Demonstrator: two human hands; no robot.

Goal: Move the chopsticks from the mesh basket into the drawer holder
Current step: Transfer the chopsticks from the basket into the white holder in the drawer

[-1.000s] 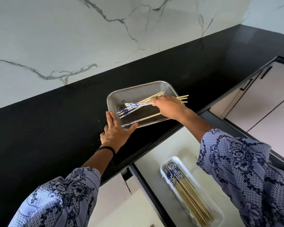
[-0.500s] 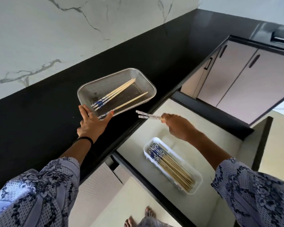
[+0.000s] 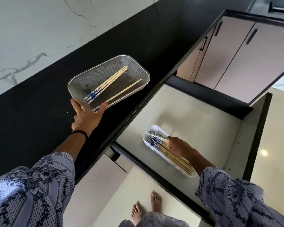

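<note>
Four chopsticks (image 3: 105, 85) are left in the mesh basket (image 3: 138, 67), which sits on the black tabletop (image 3: 39, 112) near its front edge. Three lie bunched together, patterned ends pointing toward the left hand (image 3: 86, 116), and a single one lies apart from them, nearer the drawer side. The left hand rests flat against the basket's near corner, its fingers (image 3: 75, 104) straight and spread, thumb along the rim; it holds nothing and looks to be there only to keep the light basket from sliding while sticks are lifted out.

Further right and lower, the drawer (image 3: 195, 115) stands pulled open just below the tabletop edge, so the carry from basket to holder is short. The white drawer holder (image 3: 145, 141) lies on the drawer floor, already carrying a good bundle of chopsticks, all lined up lengthwise with the blue ends at the same end.

The right hand (image 3: 179, 147) is down at the holder, its fingers (image 3: 169, 142) curled round a pair of chopsticks (image 3: 154, 134) whose patterned ends stick out past them, over the bundle. I'd judge the pair is about to be laid down in line with the others; whether it already touches them I cannot tell.
</note>
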